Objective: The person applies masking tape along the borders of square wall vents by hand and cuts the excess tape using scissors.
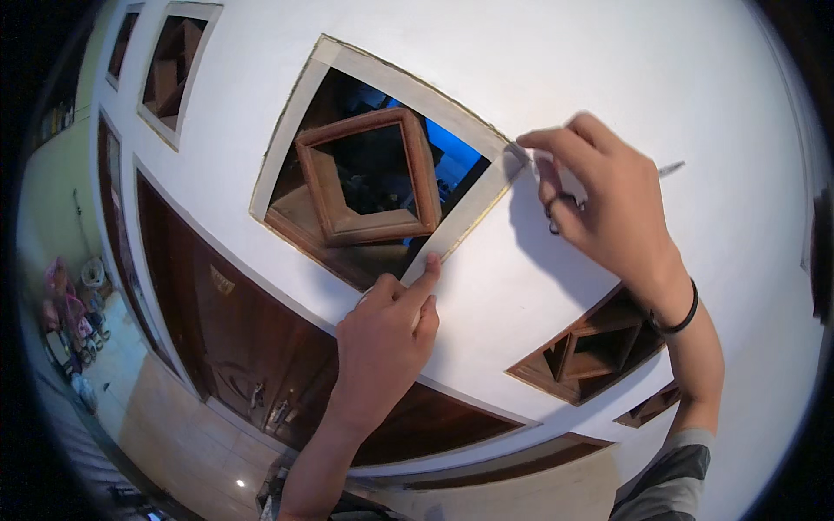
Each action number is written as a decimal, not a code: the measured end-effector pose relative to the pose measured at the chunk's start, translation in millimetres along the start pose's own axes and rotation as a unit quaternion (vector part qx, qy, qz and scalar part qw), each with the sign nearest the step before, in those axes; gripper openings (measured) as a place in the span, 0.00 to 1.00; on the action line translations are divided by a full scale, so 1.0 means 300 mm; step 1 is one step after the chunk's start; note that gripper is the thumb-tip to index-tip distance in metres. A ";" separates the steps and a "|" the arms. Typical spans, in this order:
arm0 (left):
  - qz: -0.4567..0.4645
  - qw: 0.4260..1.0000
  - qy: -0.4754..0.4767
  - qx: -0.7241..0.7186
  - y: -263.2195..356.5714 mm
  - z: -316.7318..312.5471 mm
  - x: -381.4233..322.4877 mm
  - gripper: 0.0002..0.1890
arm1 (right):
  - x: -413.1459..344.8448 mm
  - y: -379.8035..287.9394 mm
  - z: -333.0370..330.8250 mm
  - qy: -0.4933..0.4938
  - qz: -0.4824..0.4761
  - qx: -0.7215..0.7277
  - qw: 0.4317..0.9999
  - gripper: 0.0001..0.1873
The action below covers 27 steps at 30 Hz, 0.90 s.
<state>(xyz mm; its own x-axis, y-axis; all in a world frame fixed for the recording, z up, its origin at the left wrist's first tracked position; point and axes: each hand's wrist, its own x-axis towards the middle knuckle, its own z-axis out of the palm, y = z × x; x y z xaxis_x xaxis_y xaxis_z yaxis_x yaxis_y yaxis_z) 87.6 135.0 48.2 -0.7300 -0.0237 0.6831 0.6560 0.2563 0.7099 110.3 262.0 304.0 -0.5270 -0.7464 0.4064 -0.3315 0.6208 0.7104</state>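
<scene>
My left hand (391, 338) is at the lower right side of a square window opening, its index finger touching a pale tape strip (466, 218) on the wooden frame. Its other fingers curl, and whether they hold anything is hidden. My right hand (599, 189) is at the opening's right corner, thumb and forefinger close to the tape's end. Dark finger loops, apparently of scissors (671, 168), hang around its lower fingers, and a metal tip shows behind the hand. Similar strips line the upper sides. Inside the opening sits a tilted brown wooden square frame (423, 176).
Around the opening is a white wall (619, 65). Smaller wooden-framed openings (586, 352) lie lower right and upper left (172, 71). Dark wooden double doors (260, 338) stand below, above a tiled floor (189, 423). Shoes and bags (78, 319) lie at far left.
</scene>
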 end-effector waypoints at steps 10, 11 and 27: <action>-0.010 1.000 0.003 0.004 -0.007 0.002 -0.003 0.27 | -0.096 -0.065 0.007 -0.179 0.032 -0.119 0.976 0.51; -0.011 1.000 -0.002 0.006 -0.005 0.005 -0.001 0.27 | -0.092 -0.058 0.007 -0.194 0.042 -0.138 0.970 0.53; 0.022 1.000 0.007 0.010 -0.014 0.005 -0.004 0.26 | -0.151 -0.114 -0.031 -0.244 0.080 -0.109 0.960 0.56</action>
<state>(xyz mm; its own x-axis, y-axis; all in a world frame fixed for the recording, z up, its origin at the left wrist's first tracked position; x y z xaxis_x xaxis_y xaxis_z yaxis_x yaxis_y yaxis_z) 85.4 135.5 44.1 -0.6979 -0.0261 0.7157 0.6830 0.2762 0.6762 152.8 272.5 266.7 -0.8790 -0.4116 0.2407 -0.0719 0.6135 0.7864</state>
